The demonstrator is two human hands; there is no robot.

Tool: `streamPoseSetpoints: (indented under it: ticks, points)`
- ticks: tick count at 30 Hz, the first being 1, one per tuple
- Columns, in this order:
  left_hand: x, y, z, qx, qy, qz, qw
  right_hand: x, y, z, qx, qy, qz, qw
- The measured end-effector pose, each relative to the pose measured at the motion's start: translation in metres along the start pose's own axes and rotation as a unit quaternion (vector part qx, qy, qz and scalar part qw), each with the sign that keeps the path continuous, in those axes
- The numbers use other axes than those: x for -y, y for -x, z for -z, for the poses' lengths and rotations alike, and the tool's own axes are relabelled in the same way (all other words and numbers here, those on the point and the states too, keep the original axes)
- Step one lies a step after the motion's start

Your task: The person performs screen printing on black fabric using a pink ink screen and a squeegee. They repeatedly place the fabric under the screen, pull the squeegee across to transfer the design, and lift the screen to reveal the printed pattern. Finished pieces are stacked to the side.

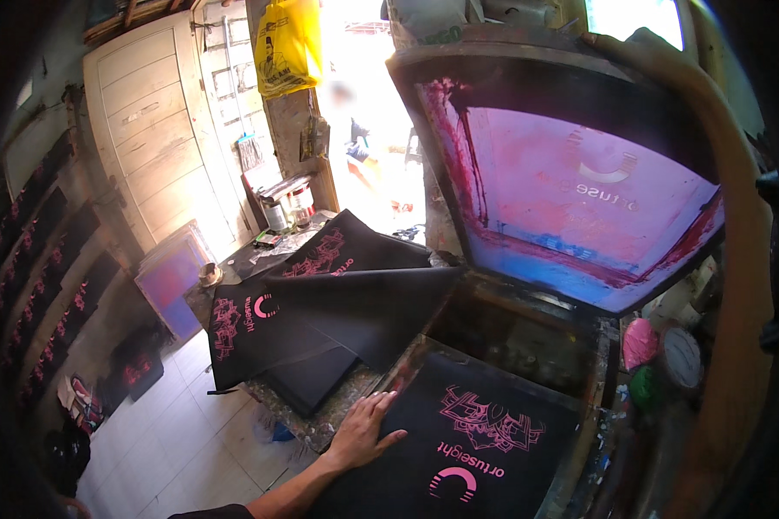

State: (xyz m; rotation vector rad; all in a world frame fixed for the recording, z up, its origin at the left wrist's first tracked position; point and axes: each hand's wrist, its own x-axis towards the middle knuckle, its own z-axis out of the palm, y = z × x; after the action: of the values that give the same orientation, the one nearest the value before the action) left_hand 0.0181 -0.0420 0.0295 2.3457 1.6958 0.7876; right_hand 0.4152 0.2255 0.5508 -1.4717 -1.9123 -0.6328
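My left hand (365,437) lies flat with its fingers out on the left edge of a black printed sheet (502,471), which looks like fabric and carries a pink ornament, lettering and a curved logo. My right arm reaches up along the right side, and my right hand (636,56) holds the top edge of a screen printing frame (433,104). That frame is tilted up, its mesh (528,186) stained purple, pink and blue with a pale logo in it. To the left of my left hand lie more black printed sheets (320,316), overlapping in a pile.
Pink (640,344) and green (643,387) lumps and a round container (681,357) crowd the right side. Cans (274,216) stand on the bench's far end. Another screen frame (175,281) leans near the door (151,130). Printed black pieces (39,303) line the left wall.
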Motion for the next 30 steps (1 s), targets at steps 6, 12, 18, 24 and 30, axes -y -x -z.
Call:
streamPoseSetpoints:
  ticks: [6, 12, 18, 24, 30]
  points:
    - [0.001, -0.001, -0.001, 0.024, -0.021, 0.008, 0.999, 0.028, 0.029, 0.036, 0.056, 0.076, -0.111, 0.989]
    - [-0.001, -0.001, -0.001, 0.037, -0.018, 0.019, 0.999, 0.056, 0.044, 0.045, 0.056, 0.057, -0.106, 0.991]
    - [0.0, -0.001, -0.002, 0.023, -0.015, 0.011, 1.0, 0.056, 0.051, 0.05, 0.088, 0.048, -0.093, 0.991]
    - [0.001, -0.001, -0.002, 0.012, -0.012, 0.01, 1.0, 0.052, 0.045, 0.042, 0.055, 0.082, -0.134, 0.986]
    - [0.0, -0.001, -0.001, 0.003, -0.012, 0.0, 1.0, -0.005, -0.003, 0.008, -0.013, -0.004, 0.048, 0.999]
